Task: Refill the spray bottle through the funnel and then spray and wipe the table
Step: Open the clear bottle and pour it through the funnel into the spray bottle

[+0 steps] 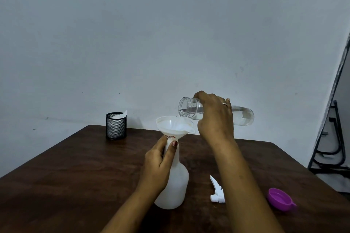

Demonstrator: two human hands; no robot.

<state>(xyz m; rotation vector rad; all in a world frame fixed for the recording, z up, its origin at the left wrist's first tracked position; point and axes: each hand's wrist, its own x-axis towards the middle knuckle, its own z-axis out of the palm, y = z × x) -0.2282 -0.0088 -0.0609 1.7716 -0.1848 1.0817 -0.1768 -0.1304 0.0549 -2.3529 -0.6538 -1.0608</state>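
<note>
Clear bottle (243, 115) tipped near-horizontal, part full of clear liquid, open mouth just above the white funnel (171, 126); a thin stream runs into the bowl. Funnel sits upright in the neck of the white spray bottle (175, 183), which stands on the dark wooden desk (75, 166), centre front. Left hand (158, 161) curled round the spray bottle's neck, right below the funnel. Right hand (216, 117) wrapped over the clear bottle's middle. Black mesh cup (116, 126) at the far edge holds something white. Trigger head (216, 192) and purple cap (279, 199) lie at right.
</note>
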